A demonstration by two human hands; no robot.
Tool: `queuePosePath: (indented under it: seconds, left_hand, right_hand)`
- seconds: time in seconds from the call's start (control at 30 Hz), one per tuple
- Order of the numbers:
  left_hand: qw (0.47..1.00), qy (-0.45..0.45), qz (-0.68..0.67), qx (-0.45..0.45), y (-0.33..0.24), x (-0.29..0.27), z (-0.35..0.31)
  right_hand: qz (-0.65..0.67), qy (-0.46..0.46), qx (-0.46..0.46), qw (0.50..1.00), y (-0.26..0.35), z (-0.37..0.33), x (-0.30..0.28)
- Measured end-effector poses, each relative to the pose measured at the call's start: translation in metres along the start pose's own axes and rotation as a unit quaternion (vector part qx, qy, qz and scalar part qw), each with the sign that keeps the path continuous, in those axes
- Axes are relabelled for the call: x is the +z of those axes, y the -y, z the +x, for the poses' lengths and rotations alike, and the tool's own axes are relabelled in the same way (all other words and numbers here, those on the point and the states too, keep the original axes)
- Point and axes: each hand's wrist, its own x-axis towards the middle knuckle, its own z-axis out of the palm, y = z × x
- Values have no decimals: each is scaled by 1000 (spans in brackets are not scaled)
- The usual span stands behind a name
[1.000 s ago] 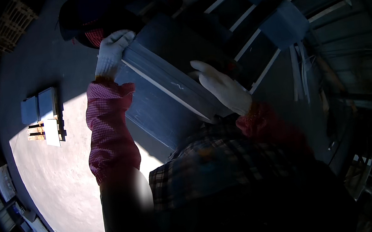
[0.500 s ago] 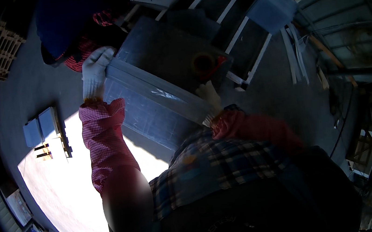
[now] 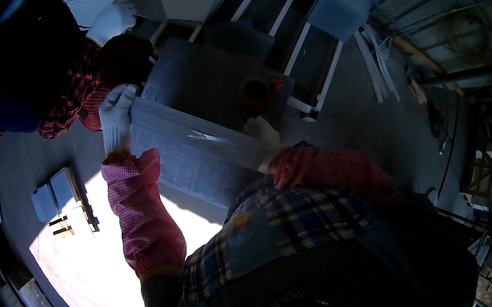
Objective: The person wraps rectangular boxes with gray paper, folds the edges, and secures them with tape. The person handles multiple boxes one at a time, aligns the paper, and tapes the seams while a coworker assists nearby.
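A long grey board (image 3: 193, 128) slants over a wide panel (image 3: 183, 171). The left hand (image 3: 116, 114) pinches its far left end; the right hand (image 3: 263, 132) is at its near right end, fingers too dim to tell. A co-worker's glove (image 3: 112, 22) shows beyond.

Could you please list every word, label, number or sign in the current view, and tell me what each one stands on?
Dark garment on the wearer's front: a short, curved line of pale lettering; I won't copy its wording.
Long grey panel: a pale mark, too blurred to tell writing from a scratch or glare.
Elsewhere: no other text I can make out.
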Motion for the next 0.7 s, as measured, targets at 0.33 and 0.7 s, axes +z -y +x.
queuePosePath:
  seconds: [0.33,0.7]
  left_hand:
    - [1000,-9,-13,8,-12,4,-12]
    - [999,-28,26,-4,-31,1,-27]
  right_hand:
    - [-248,214,-31,944,84,-127,85]
    - [-560,227,-286,744,59,-164,82]
